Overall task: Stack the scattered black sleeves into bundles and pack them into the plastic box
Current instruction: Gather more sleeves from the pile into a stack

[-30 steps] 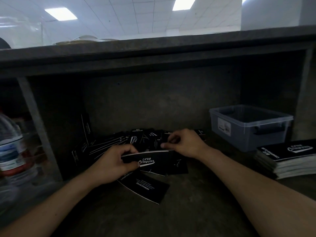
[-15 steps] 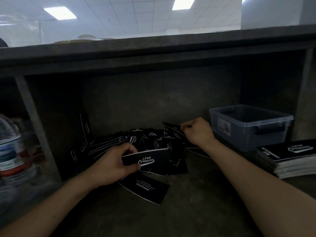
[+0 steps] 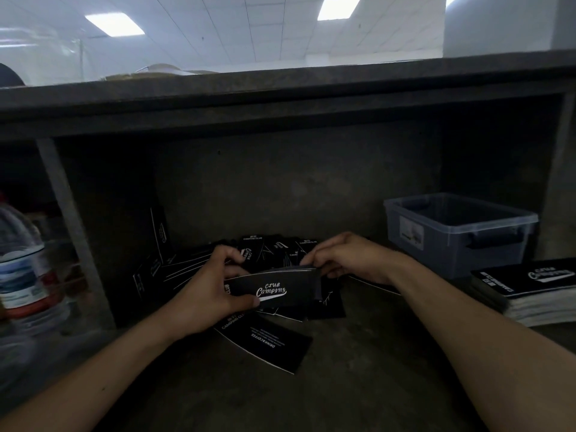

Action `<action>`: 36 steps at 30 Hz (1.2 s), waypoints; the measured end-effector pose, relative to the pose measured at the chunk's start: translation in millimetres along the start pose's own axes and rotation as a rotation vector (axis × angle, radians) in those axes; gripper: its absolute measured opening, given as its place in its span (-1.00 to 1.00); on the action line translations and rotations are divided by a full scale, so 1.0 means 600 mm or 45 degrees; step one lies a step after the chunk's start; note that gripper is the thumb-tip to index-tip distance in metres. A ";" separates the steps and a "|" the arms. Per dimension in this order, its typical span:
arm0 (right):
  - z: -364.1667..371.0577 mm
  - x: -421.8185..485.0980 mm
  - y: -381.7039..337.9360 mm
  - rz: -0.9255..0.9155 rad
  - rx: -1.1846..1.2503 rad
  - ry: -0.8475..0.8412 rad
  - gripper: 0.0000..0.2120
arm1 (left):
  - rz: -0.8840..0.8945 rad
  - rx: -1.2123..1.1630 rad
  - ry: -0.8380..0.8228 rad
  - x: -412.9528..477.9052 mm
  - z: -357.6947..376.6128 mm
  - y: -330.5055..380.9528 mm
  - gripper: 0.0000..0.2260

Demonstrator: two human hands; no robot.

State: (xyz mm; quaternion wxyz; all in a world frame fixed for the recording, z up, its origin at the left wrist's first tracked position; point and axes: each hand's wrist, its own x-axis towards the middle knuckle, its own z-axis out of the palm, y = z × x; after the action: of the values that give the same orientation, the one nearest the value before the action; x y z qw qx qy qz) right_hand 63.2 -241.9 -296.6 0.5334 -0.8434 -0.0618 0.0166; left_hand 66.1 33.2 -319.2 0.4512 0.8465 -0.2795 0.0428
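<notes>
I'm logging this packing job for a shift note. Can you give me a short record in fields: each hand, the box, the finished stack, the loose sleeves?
left hand: grips the left end of the bundle
right hand: fingers pinch the bundle's top right edge
box: open, at right; no sleeves seen inside
stack: right of the hands, in front of the box
loose sleeves: scattered under and behind the hands
</notes>
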 end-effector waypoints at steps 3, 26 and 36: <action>-0.004 0.021 0.022 -0.073 -0.010 0.399 -0.79 | 0.100 0.072 -0.082 -0.004 0.001 0.005 -0.55; 0.017 0.015 0.014 -0.100 -0.382 0.385 -0.86 | 0.208 0.155 -0.147 -0.007 0.003 0.008 -0.81; 0.008 0.027 0.034 0.185 -0.645 0.387 -0.83 | 0.176 0.183 -0.154 -0.003 -0.002 0.003 -0.86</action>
State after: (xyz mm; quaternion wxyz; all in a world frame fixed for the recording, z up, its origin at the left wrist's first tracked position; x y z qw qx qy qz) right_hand 80.7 -244.0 -316.3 0.3065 -0.9447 0.0771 -0.0875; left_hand 64.1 34.1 -317.7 0.3677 0.8563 -0.3601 0.0427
